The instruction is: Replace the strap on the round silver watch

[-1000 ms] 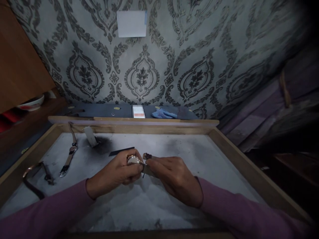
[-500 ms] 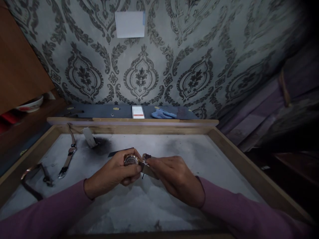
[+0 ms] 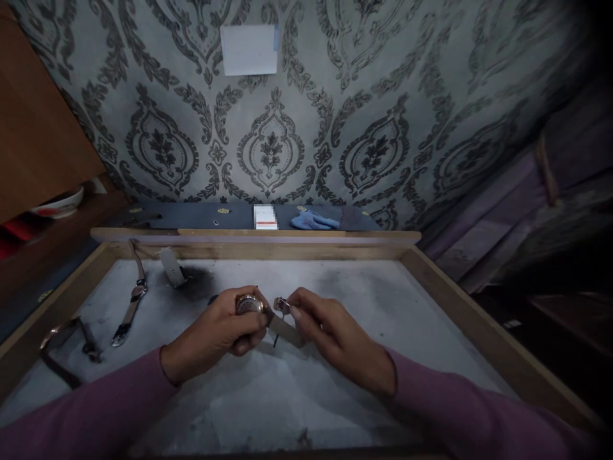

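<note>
Fingers and thumb of my left hand (image 3: 225,326) are closed round a round watch case (image 3: 249,305), its shiny metal face turned up. A flat grey-brown strap (image 3: 285,328) runs from the case toward the right, under my right hand. My right hand (image 3: 330,326) pinches a small, thin metal piece (image 3: 283,303) between thumb and forefinger, just right of the watch case; its exact shape is too small to tell. A thin dark pin-like thing (image 3: 276,340) shows below the strap.
A wood-rimmed tray (image 3: 258,235) surrounds the hands. On its left lie a strapped watch (image 3: 138,292), a pale strap (image 3: 171,267) and a dark curved strap (image 3: 60,364). Behind the rim are a white box (image 3: 265,217) and a blue cloth (image 3: 315,220).
My right hand has drawn slightly back from the watch case, its fingertips now higher and more of the strap showing. My left hand has shifted slightly left with the watch.
</note>
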Motion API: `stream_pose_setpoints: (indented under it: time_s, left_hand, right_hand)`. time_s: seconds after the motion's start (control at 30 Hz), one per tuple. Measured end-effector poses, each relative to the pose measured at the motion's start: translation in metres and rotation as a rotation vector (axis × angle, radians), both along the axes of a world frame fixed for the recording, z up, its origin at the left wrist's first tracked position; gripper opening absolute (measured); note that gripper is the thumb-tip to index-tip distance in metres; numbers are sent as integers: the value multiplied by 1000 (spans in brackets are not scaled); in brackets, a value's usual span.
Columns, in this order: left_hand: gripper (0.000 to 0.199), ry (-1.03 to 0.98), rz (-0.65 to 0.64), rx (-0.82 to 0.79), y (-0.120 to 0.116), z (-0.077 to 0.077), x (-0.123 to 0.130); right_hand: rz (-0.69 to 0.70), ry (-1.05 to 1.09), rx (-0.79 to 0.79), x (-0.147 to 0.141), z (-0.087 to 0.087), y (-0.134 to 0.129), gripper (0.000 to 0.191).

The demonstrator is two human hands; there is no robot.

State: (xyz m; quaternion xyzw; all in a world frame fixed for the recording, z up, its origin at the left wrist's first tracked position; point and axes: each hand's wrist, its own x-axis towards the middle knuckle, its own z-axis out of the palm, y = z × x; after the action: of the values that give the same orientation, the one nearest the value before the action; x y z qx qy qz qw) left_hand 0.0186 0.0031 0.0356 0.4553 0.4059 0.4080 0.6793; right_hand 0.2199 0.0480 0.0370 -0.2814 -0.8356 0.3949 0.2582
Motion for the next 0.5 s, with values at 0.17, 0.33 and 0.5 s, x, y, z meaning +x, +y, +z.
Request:
stream_pose_setpoints:
  time_s: [0.17,0.33,0.5]
  left_hand:
    - [8,-22,-8,-43,1,-4,-1]
    - [14,-47,-23,-62,0,-7,2]
    - [18,-49,-14,-111,0,-5,1]
  right_hand:
    - [55,91,-350,-3,-6,4,31]
    - [131,158,-573,-5,-10,6,40]
    - [120,157,-638,-4,-8,9,42]
